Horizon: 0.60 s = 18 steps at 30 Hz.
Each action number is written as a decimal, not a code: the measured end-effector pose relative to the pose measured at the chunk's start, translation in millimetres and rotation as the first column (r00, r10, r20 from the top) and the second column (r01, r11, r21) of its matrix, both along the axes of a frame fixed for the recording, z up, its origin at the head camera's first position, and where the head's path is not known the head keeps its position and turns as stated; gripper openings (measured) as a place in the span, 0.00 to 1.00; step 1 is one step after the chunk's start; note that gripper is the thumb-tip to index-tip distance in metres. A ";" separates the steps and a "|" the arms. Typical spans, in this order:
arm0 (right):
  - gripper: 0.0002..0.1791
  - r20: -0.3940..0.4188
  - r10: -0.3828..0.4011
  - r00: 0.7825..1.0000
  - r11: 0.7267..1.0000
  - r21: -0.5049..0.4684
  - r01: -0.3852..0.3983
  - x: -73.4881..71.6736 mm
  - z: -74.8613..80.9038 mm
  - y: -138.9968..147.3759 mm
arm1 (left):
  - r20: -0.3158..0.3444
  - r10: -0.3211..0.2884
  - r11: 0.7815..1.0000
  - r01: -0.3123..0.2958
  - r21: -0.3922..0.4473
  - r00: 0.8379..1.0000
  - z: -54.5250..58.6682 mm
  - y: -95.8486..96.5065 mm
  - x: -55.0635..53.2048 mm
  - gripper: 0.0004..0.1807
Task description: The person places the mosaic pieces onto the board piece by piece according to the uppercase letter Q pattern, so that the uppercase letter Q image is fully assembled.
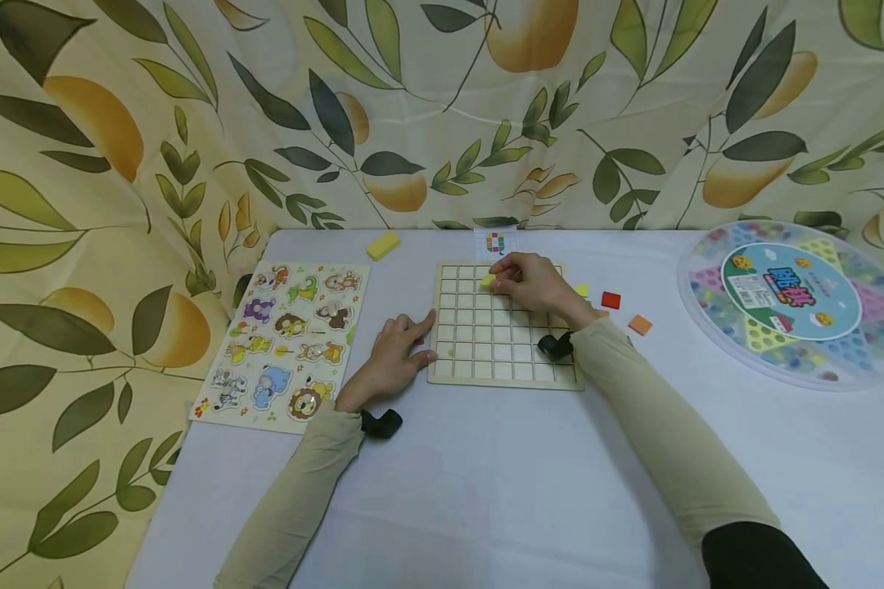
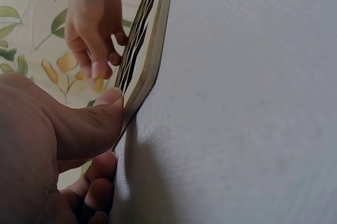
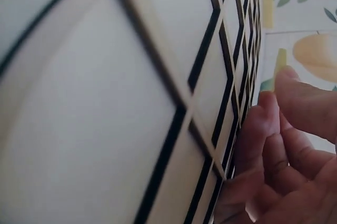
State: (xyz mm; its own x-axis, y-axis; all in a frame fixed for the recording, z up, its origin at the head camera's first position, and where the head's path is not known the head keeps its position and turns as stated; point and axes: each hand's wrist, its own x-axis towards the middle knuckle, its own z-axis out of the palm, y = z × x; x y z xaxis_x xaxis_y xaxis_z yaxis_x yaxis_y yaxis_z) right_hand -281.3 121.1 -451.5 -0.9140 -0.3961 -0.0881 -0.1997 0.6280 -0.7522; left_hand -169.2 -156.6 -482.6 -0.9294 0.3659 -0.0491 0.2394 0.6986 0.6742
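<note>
A wooden grid board [image 1: 479, 335] with rows of square cells lies in the middle of the white table. My right hand [image 1: 534, 282] pinches a small yellow tile [image 1: 488, 280] between thumb and fingertips over the board's far part. In the right wrist view that tile [image 3: 281, 61] stands edge-on above the thumb. At the board's left edge, my left hand [image 1: 392, 360] touches the rim with thumb and index finger spread; the left wrist view shows its thumb [image 2: 100, 126] against the board's side. A small card [image 1: 495, 243] printed with coloured squares lies just behind the board.
Right of the board lie a yellow tile [image 1: 581, 290], a red tile [image 1: 611, 300] and an orange tile [image 1: 639, 325]. A round clear case [image 1: 696, 327] of coloured pieces sits farther right. To the left are an animal-picture board [image 1: 287, 343] and a yellow block [image 1: 383, 245].
</note>
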 end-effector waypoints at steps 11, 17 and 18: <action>0.13 0.020 0.018 1.000 0.998 0.062 -0.019 -1.6 -1.0 -7.3 | 0.004 0.004 1.000 -0.004 -0.003 1.000 0.4 0.4 0.2 0.39; 0.13 0.019 0.007 1.000 0.997 0.080 -0.009 -1.1 0.6 -8.4 | 0.006 0.010 1.000 -0.010 -0.003 1.000 -0.7 0.7 -0.3 0.39; 0.13 0.017 0.008 1.000 0.997 0.081 -0.009 -1.5 0.4 -8.4 | 0.006 0.010 1.000 -0.010 -0.005 1.000 -0.7 0.7 -0.2 0.39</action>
State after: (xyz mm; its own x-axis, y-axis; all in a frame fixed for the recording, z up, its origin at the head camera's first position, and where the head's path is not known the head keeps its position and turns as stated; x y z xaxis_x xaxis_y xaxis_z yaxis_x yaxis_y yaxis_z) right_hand -282.8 112.8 -451.1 -0.9088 -0.3946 -0.1352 -0.1931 0.6853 -0.7022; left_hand -169.4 -155.9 -483.3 -0.9328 0.3560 -0.0567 0.2279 0.7042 0.6724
